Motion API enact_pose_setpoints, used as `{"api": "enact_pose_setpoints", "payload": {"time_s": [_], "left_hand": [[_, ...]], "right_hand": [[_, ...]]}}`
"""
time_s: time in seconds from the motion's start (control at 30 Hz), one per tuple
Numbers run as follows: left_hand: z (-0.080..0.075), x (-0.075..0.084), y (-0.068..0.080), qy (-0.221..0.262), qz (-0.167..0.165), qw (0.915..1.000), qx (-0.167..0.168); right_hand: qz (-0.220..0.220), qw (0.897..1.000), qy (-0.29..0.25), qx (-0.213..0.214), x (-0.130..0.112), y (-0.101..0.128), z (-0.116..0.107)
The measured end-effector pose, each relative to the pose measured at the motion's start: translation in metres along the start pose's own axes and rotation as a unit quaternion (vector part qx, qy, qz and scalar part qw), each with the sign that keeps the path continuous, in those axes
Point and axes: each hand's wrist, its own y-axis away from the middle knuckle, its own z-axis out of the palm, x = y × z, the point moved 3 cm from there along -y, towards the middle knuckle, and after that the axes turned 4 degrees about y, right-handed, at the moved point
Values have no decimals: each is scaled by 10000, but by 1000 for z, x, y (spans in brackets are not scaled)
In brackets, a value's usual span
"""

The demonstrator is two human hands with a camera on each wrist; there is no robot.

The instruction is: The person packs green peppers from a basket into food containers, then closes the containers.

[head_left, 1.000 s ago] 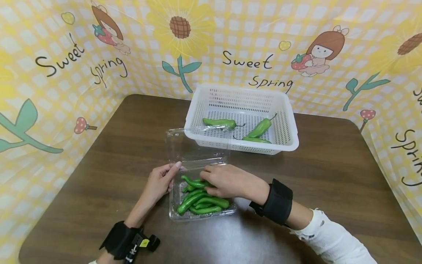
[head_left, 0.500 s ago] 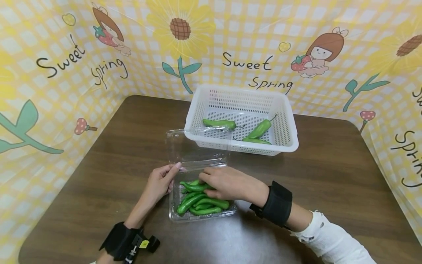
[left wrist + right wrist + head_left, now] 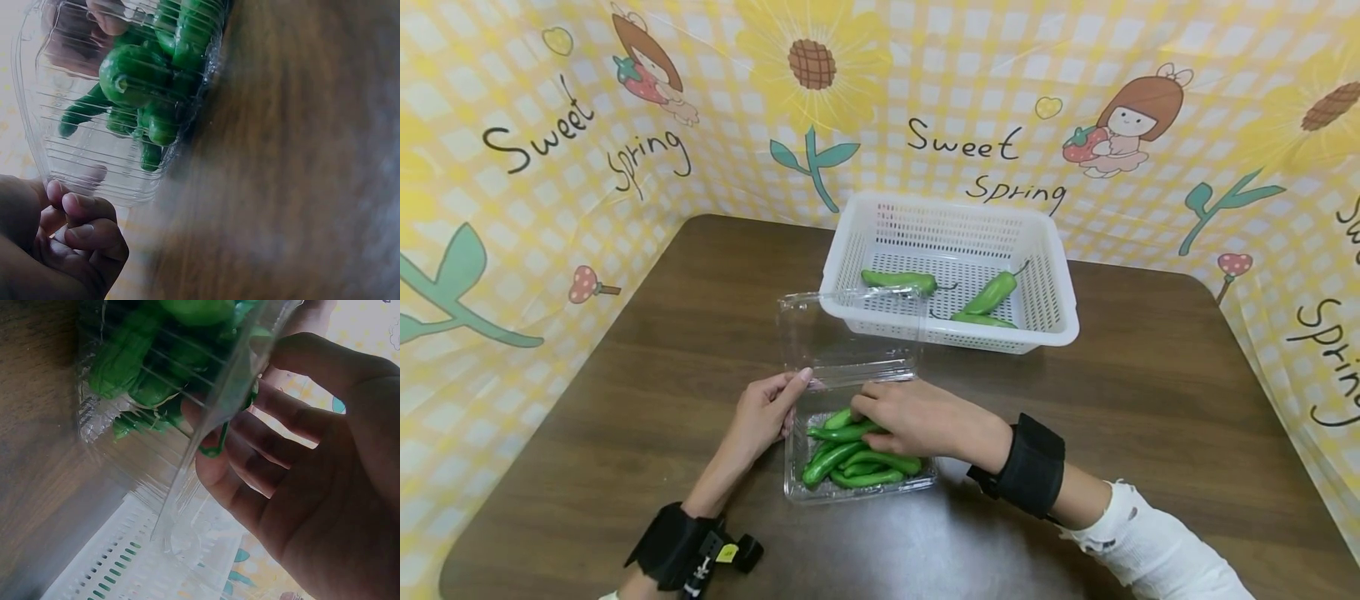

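Lifted slightly since before, one green pepper [image 3: 838,431] seems pinched by the right hand [image 3: 917,417] over the clear container [image 3: 857,492] (on the table [image 3: 1150,400]); the left hand [image 3: 765,414] grips its rim.

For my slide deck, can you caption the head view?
Left hand steadies a clear clamshell box while the right hand grips a green pepper inside.

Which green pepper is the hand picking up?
The top pepper in the clear box: the right hand pinches it. The others lie loose beneath it or in the white basket.
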Motion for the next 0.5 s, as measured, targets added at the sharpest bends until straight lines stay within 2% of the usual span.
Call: {"api": "enact_pose_setpoints", "payload": {"time_s": [0.1,0.33,0.5], "left_hand": [[0,5,2,22,-23,10000,-33],[1,31,11,102,-84,9999,-93],[0,17,6,87,-93,9999,-43]], "right_hand": [[-14,10000,33,76,0,0,-1],[-57,9991,101,419,1,4,-8],[-127,9975,251,647,3,9,-20]]}}
